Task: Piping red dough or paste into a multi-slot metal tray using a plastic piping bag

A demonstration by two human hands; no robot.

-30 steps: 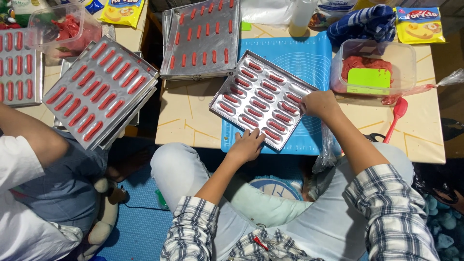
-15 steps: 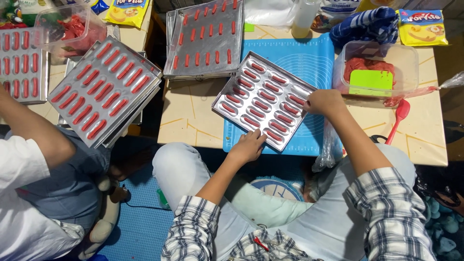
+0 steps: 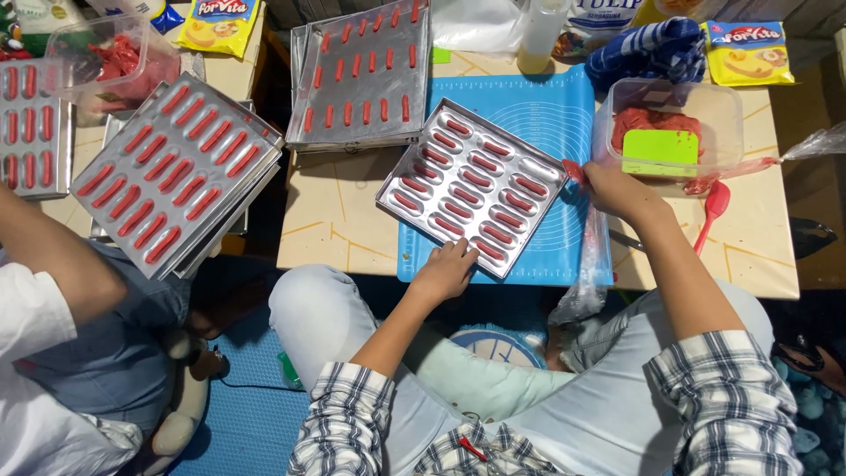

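A metal mould tray (image 3: 414, 167) with rows of oval hollows filled with red paste lies tilted on a blue mat (image 3: 546, 115). My left hand (image 3: 445, 271) grips the tray's near edge with curled fingers. Just off the tray's right corner, my right hand (image 3: 621, 192) is closed on a clear piping bag (image 3: 797, 145) of red paste. Its red tip (image 3: 573, 169) points at the tray, and the tail trails right across the table.
A clear tub (image 3: 705, 106) of red paste with a green scraper (image 3: 659, 152) and a red spatula (image 3: 712, 211) lie to the right. A second filled tray (image 3: 361, 79) sits behind. At left, another person's arm (image 3: 62, 264) is beside more filled trays (image 3: 176, 176).
My right hand has shifted slightly right, off the tray's corner. My left hand stays on the near edge. The neighbour's tray has moved a little.
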